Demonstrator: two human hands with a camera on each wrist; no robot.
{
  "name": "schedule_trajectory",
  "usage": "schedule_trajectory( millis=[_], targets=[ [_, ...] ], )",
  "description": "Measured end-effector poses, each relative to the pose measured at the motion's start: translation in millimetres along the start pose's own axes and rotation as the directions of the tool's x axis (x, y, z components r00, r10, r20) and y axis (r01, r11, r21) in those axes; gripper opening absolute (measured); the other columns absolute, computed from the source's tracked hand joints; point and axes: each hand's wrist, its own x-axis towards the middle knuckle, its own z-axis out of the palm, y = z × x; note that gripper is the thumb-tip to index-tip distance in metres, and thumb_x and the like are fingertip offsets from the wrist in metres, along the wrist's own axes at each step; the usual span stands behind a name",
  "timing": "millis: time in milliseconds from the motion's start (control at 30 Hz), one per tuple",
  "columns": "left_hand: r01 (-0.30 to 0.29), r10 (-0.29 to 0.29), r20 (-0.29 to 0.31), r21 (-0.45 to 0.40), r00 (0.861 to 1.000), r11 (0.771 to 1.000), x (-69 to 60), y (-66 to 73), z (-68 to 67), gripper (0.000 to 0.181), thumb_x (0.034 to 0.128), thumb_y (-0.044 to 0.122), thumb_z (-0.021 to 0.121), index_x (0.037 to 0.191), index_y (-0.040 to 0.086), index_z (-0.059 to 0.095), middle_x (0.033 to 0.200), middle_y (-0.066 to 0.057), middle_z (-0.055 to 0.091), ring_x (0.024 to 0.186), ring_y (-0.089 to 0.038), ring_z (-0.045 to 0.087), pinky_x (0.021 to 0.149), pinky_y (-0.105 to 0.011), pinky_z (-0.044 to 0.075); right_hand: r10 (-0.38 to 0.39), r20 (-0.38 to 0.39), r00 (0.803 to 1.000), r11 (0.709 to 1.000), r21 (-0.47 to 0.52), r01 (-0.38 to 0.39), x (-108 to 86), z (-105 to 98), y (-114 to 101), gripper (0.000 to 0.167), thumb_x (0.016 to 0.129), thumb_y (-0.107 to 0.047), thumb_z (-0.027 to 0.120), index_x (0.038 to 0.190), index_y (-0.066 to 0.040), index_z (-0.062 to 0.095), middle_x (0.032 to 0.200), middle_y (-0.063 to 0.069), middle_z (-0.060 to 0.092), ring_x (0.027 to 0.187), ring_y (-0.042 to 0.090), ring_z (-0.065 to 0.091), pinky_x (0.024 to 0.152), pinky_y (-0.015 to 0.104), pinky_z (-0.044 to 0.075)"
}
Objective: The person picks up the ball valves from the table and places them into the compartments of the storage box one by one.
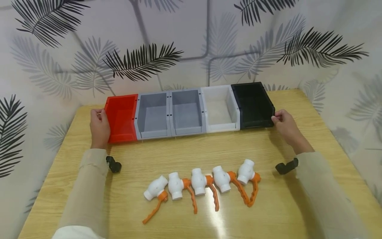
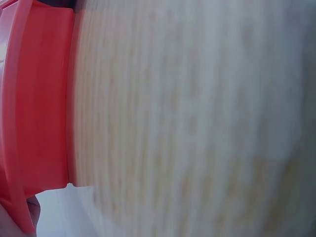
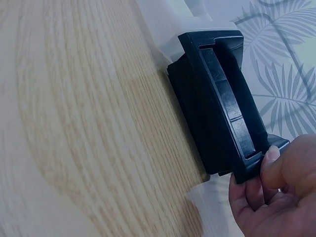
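Several joined bins stand in a row: a red bin (image 1: 121,116), two grey bins (image 1: 153,116), a white bin (image 1: 219,108) and a black bin (image 1: 253,106). My left hand (image 1: 99,128) grips the red bin's outer left edge; in the left wrist view only a bit of that hand shows beside the red bin (image 2: 42,98). With thumb and fingers, my right hand (image 1: 287,127) pinches the front right corner of the black bin. The right wrist view shows the right hand (image 3: 281,192) at the corner of the black bin (image 3: 207,103).
Several white valves (image 1: 175,186) with orange handles lie in a row on the wooden table (image 1: 191,149), nearer to me than the bins. A wall (image 1: 185,39) with a leaf pattern rises behind the table.
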Motion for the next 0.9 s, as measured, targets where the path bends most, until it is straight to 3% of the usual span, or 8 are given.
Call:
schedule_trajectory(
  millis=[233, 500, 667, 900],
  targets=[
    [-0.016, 0.017, -0.033, 0.015, 0.999, 1.000, 0.4, 1.6, 1.8, 0.040, 0.0985, 0.038, 0.031, 0.116, 0.004, 0.041, 0.083, -0.005, 0.045, 0.074, -0.018, 0.042, 0.065, -0.027, 0.033, -0.025, 0.002, 1.000, 1.000, -0.014, 0.025, 0.8, -5.2, -3.0, 0.027, 0.098, -0.017, 0.040, 0.107, 0.009, 0.038, 0.095, 0.013, 0.042, 0.077, 0.011, 0.041, 0.062, 0.016, 0.037],
    [-0.036, 0.036, -0.034, 0.013, 0.999, 0.999, 1.1, -0.5, 1.6, 0.039, 0.0987, 0.037, 0.032, 0.115, 0.003, 0.042, 0.082, -0.006, 0.044, 0.073, -0.019, 0.040, 0.065, -0.028, 0.032, -0.030, -0.005, 1.000, 0.999, -0.016, 0.030, 1.6, -2.5, 1.1, 0.026, 0.098, -0.016, 0.040, 0.107, 0.009, 0.038, 0.095, 0.013, 0.042, 0.077, 0.011, 0.041, 0.061, 0.015, 0.036],
    [-0.016, 0.016, -0.013, 0.023, 1.000, 1.000, -0.7, -1.2, 1.5, 0.042, 0.0984, 0.040, 0.030, 0.118, 0.004, 0.041, 0.087, -0.006, 0.046, 0.077, -0.018, 0.042, 0.066, -0.027, 0.033, -0.014, 0.022, 1.000, 1.000, -0.028, 0.014, -3.2, -3.3, 1.4, 0.027, 0.098, -0.016, 0.040, 0.107, 0.009, 0.038, 0.096, 0.015, 0.043, 0.077, 0.011, 0.041, 0.061, 0.015, 0.037],
    [-0.051, 0.051, -0.005, 0.020, 0.999, 0.998, 3.1, -3.1, -0.6, 0.040, 0.0990, 0.037, 0.030, 0.116, 0.003, 0.041, 0.086, -0.009, 0.046, 0.074, -0.019, 0.042, 0.065, -0.028, 0.033, 0.005, 0.059, 0.998, 0.999, 0.039, -0.007, -2.9, -7.3, -2.2, 0.032, 0.098, -0.020, 0.041, 0.110, 0.010, 0.040, 0.096, 0.012, 0.044, 0.080, 0.011, 0.044, 0.066, 0.016, 0.040]
  ],
)
